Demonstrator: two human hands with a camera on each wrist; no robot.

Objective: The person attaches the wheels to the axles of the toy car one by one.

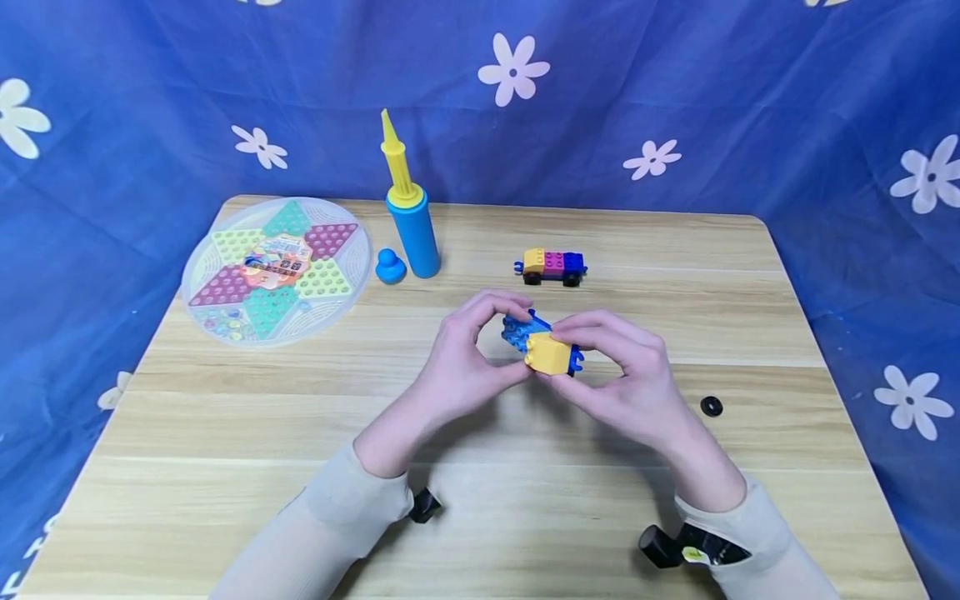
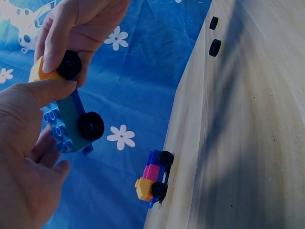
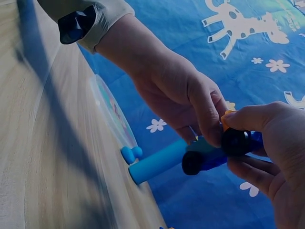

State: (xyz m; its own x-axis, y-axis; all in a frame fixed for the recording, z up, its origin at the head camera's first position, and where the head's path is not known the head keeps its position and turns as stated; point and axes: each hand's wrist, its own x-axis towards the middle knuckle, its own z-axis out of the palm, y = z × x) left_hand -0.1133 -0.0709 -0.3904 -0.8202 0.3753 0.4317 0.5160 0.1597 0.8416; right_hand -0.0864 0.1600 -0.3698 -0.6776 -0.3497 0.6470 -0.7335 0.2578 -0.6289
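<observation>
Both hands hold one small building-block toy car (image 1: 549,353) above the middle of the table. It has a yellow block (image 1: 547,354) at one end, light blue studded bricks (image 2: 59,126) beside it and a dark blue base. Two black wheels are on its near side in the left wrist view, including one wheel (image 2: 91,126) under the light blue end. My left hand (image 1: 468,350) grips the light blue end between thumb and fingers. With thumb and fingertips, my right hand (image 1: 622,367) pinches the yellow end.
Behind the hands stands a second block car (image 1: 553,267), yellow, pink and blue. A loose black wheel (image 1: 712,406) lies to the right; the left wrist view shows another loose wheel (image 2: 214,23). Farther left are a blue-and-yellow pump (image 1: 414,229), a blue knobbed piece (image 1: 390,267) and a round star-patterned game board (image 1: 352,308).
</observation>
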